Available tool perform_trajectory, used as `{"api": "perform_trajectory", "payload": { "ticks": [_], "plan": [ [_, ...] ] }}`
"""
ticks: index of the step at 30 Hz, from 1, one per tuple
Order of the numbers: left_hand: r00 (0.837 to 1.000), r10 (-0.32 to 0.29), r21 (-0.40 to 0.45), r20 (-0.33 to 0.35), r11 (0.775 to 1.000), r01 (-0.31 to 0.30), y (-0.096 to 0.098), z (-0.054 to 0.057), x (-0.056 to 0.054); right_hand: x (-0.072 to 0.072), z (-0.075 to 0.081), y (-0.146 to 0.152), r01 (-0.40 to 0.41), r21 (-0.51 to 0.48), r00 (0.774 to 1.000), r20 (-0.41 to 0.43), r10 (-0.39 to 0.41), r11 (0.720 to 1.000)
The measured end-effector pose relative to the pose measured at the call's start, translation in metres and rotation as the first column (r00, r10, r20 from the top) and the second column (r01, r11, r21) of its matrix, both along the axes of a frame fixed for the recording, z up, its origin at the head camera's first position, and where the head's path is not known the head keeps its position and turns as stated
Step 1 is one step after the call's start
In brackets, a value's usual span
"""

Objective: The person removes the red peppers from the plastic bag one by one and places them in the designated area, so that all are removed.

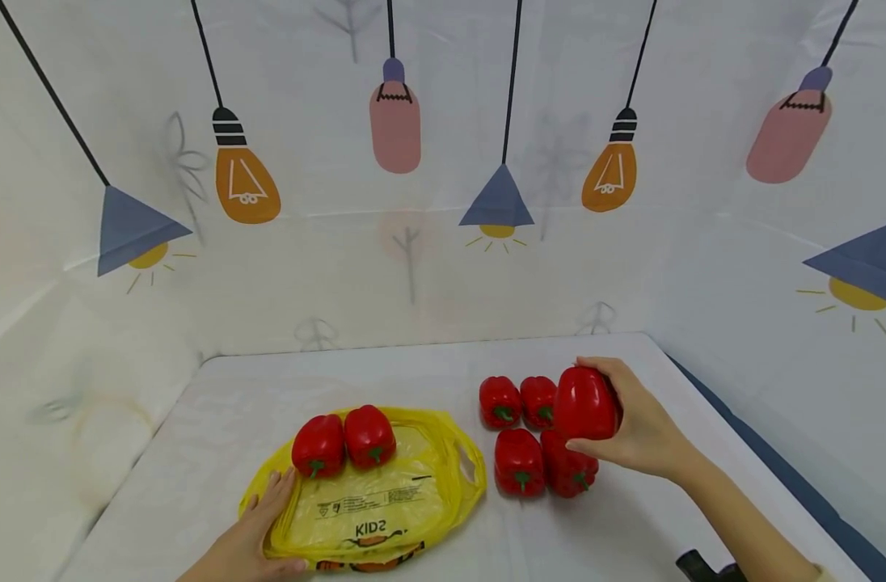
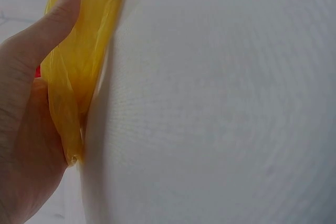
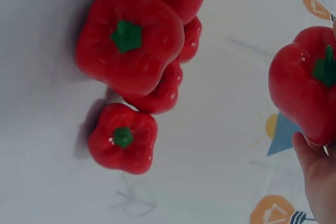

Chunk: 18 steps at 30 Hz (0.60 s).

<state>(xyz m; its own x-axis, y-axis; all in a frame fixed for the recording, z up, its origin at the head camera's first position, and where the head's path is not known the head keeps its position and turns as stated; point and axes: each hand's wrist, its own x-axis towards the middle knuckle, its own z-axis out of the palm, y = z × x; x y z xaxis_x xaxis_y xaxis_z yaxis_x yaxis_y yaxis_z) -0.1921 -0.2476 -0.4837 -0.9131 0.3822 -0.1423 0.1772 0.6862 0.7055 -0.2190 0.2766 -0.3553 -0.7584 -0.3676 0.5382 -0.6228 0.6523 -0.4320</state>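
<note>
My right hand (image 1: 643,432) grips a red bell pepper (image 1: 585,402) between thumb and fingers, raised over a group of several red bell peppers (image 1: 519,461) on the table. The right wrist view shows the held pepper (image 3: 304,85) at the right edge, its green stem visible, with the grouped peppers (image 3: 131,40) to the left. My left hand (image 1: 250,533) rests along the left edge of a yellow plastic bag (image 1: 385,525), thumb and fingers spread apart. In the left wrist view the thumb lies against the yellow plastic (image 2: 84,72). Two red peppers (image 1: 344,440) lie on the bag's far left part.
A white cloth covers the table (image 1: 326,380), which meets a patterned wall sheet (image 1: 443,275) at the back. Near the front right, a black object (image 1: 698,566) shows partly below my right forearm. The bag's handle opening (image 1: 467,465) faces the peppers.
</note>
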Motion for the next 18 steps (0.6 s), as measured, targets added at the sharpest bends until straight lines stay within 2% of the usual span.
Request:
{"api": "perform_trajectory", "payload": {
  "ticks": [10, 18],
  "plan": [
    [1.0, -0.017, 0.001, -0.007, 1.0, 0.017, 0.0, 0.001, -0.001, 0.006, 0.0, 0.013, 0.053, 0.049, 0.998, -0.024, -0.052, 0.997],
    [1.0, -0.012, -0.021, -0.019, 1.0, 0.012, 0.001, 0.004, 0.0, 0.011, -0.002, 0.025, 0.104, 0.064, 0.995, -0.008, -0.104, 0.992]
  ]
}}
